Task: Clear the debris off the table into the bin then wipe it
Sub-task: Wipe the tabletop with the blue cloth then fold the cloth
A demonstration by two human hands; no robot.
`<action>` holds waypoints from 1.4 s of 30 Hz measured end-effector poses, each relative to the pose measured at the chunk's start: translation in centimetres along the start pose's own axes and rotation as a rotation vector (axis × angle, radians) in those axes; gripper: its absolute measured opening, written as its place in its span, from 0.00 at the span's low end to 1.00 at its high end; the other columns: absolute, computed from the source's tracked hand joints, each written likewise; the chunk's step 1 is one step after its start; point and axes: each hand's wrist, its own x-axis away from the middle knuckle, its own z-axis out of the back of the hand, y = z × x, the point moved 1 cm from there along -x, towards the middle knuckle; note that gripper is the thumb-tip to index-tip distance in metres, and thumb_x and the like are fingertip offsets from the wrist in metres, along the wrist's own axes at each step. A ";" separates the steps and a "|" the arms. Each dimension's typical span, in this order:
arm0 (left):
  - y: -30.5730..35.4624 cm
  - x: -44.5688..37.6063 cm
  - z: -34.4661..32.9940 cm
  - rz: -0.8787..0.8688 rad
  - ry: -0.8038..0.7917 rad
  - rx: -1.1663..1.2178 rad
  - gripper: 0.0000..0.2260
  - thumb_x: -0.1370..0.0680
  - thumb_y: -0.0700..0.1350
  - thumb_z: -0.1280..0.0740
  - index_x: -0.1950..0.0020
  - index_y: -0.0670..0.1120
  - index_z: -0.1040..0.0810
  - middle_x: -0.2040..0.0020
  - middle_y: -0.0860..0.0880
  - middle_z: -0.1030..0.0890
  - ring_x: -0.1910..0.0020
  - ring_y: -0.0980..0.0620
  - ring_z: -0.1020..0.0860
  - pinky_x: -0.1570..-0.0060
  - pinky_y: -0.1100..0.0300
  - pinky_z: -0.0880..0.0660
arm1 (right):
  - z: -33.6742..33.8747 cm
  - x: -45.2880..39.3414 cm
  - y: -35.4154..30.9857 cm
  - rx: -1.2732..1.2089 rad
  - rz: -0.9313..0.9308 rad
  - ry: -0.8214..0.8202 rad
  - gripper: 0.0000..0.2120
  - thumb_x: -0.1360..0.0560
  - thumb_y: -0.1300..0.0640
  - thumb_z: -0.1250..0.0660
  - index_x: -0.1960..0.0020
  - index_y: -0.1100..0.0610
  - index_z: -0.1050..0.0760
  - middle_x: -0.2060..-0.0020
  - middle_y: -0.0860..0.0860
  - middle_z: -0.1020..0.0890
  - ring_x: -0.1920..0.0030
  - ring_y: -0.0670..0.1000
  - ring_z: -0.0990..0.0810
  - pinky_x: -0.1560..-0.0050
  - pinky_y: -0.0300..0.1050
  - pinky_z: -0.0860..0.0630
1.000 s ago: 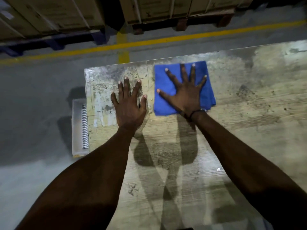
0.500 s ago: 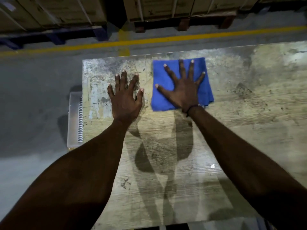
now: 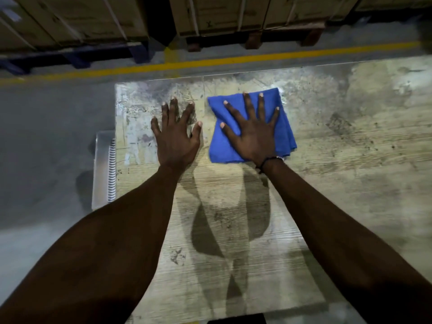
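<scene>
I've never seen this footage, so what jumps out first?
A folded bright blue cloth lies near the far edge of the worn, stained wooden table, with the right hand spread flat on it. The left hand presses flat on bare wood beside it, by the table's left end.

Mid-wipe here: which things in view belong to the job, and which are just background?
Job:
blue cloth, pressed flat under the right hand
left hand, flat on the table
bin, beside the table's left edge

Background:
strapped boxes
yellow floor line
</scene>
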 end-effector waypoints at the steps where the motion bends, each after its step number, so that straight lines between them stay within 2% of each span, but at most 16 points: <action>1: 0.0 0.0 0.0 -0.005 -0.003 -0.001 0.27 0.16 0.61 0.45 0.17 0.59 0.38 0.14 0.48 0.46 0.15 0.45 0.49 0.20 0.35 0.53 | -0.1 1.5 -0.7 0.017 0.046 -0.002 0.32 0.19 0.26 0.51 0.17 0.34 0.48 0.15 0.48 0.48 0.15 0.61 0.56 0.24 0.78 0.57; 5: -0.1 0.3 0.1 -0.024 0.003 0.006 0.26 0.16 0.61 0.45 0.17 0.58 0.37 0.14 0.47 0.45 0.15 0.44 0.49 0.20 0.35 0.53 | 0.1 8.2 0.2 0.001 0.086 0.003 0.33 0.20 0.26 0.49 0.18 0.33 0.47 0.15 0.44 0.50 0.15 0.56 0.58 0.22 0.74 0.58; 10: 0.0 0.2 0.1 -0.032 0.011 0.002 0.27 0.15 0.62 0.47 0.17 0.57 0.37 0.14 0.46 0.45 0.15 0.43 0.49 0.20 0.35 0.53 | 0.4 3.2 3.1 -0.002 -0.018 0.025 0.30 0.18 0.29 0.51 0.18 0.33 0.46 0.15 0.46 0.46 0.15 0.59 0.53 0.24 0.78 0.54; 14: -0.2 0.1 0.0 -0.034 0.019 -0.027 0.27 0.16 0.62 0.47 0.17 0.57 0.37 0.14 0.46 0.45 0.15 0.43 0.48 0.20 0.36 0.52 | -0.9 1.1 1.3 -0.034 -0.108 0.074 0.29 0.17 0.31 0.51 0.18 0.35 0.43 0.16 0.50 0.44 0.16 0.63 0.52 0.24 0.79 0.56; 18: -0.2 0.4 0.2 -0.051 0.000 0.002 0.27 0.16 0.62 0.47 0.17 0.57 0.37 0.14 0.46 0.45 0.15 0.43 0.49 0.20 0.35 0.54 | -0.9 8.9 -1.8 0.005 0.092 0.055 0.31 0.18 0.29 0.50 0.17 0.35 0.46 0.15 0.48 0.46 0.15 0.60 0.52 0.23 0.76 0.56; 20: -0.2 0.6 0.4 -0.057 0.000 0.000 0.27 0.16 0.62 0.47 0.17 0.57 0.37 0.14 0.46 0.45 0.15 0.43 0.49 0.20 0.36 0.54 | -0.6 13.0 -0.7 0.014 0.086 0.027 0.30 0.18 0.28 0.50 0.18 0.32 0.48 0.15 0.45 0.48 0.15 0.57 0.55 0.23 0.75 0.55; 23: -0.3 1.7 0.6 -0.072 0.000 0.036 0.26 0.15 0.60 0.46 0.17 0.55 0.36 0.15 0.45 0.44 0.15 0.44 0.48 0.19 0.38 0.54 | 0.6 13.6 2.7 -0.016 -0.013 -0.005 0.30 0.19 0.28 0.49 0.18 0.31 0.48 0.15 0.43 0.50 0.15 0.56 0.56 0.23 0.77 0.56; 26: -0.4 4.9 0.4 -0.080 0.005 0.035 0.26 0.14 0.58 0.47 0.17 0.54 0.37 0.15 0.44 0.44 0.15 0.43 0.48 0.19 0.39 0.53 | 1.4 10.6 4.0 -0.048 -0.121 0.000 0.30 0.19 0.28 0.51 0.18 0.32 0.48 0.15 0.45 0.50 0.15 0.59 0.57 0.25 0.80 0.57; 29: -0.4 9.3 0.1 -0.079 0.019 -0.003 0.27 0.15 0.58 0.50 0.16 0.52 0.37 0.15 0.42 0.43 0.16 0.41 0.46 0.20 0.39 0.51 | 0.3 10.9 1.7 -0.064 -0.172 0.024 0.31 0.19 0.29 0.50 0.18 0.33 0.46 0.15 0.49 0.47 0.16 0.62 0.54 0.25 0.81 0.56; 31: -0.3 11.9 -0.1 -0.085 0.036 -0.034 0.27 0.15 0.57 0.50 0.16 0.52 0.37 0.15 0.41 0.42 0.16 0.40 0.44 0.21 0.38 0.48 | -0.2 14.5 -0.8 -0.018 -0.087 0.052 0.31 0.19 0.28 0.49 0.18 0.35 0.43 0.16 0.50 0.44 0.16 0.62 0.51 0.25 0.79 0.54; 34: 0.3 16.4 -0.2 -0.074 0.041 -0.046 0.26 0.15 0.55 0.48 0.16 0.52 0.39 0.15 0.42 0.44 0.16 0.40 0.45 0.21 0.37 0.46 | 0.1 23.0 -2.3 0.023 0.040 0.041 0.32 0.19 0.27 0.48 0.18 0.34 0.44 0.15 0.47 0.46 0.15 0.59 0.52 0.23 0.74 0.57; 37: 1.3 21.0 -0.4 -0.069 0.038 -0.071 0.26 0.14 0.55 0.49 0.15 0.53 0.42 0.14 0.43 0.47 0.15 0.41 0.47 0.21 0.37 0.47 | 0.9 27.2 1.4 0.048 -0.050 0.044 0.33 0.21 0.25 0.46 0.19 0.32 0.44 0.15 0.45 0.46 0.15 0.57 0.51 0.22 0.74 0.54; 40: 2.6 25.0 -0.8 -0.058 0.030 -0.071 0.26 0.14 0.56 0.49 0.15 0.53 0.43 0.14 0.44 0.48 0.15 0.42 0.48 0.19 0.38 0.49 | 2.0 24.7 5.1 0.027 -0.191 0.031 0.33 0.22 0.25 0.48 0.19 0.31 0.45 0.15 0.46 0.47 0.15 0.58 0.51 0.24 0.78 0.53; 42: 3.2 26.3 -0.9 -0.053 0.039 -0.072 0.26 0.14 0.55 0.49 0.15 0.53 0.43 0.14 0.44 0.48 0.15 0.43 0.48 0.19 0.39 0.49 | 1.9 22.6 4.9 -0.015 -0.286 0.003 0.34 0.21 0.24 0.50 0.18 0.32 0.48 0.15 0.47 0.49 0.15 0.60 0.54 0.25 0.80 0.55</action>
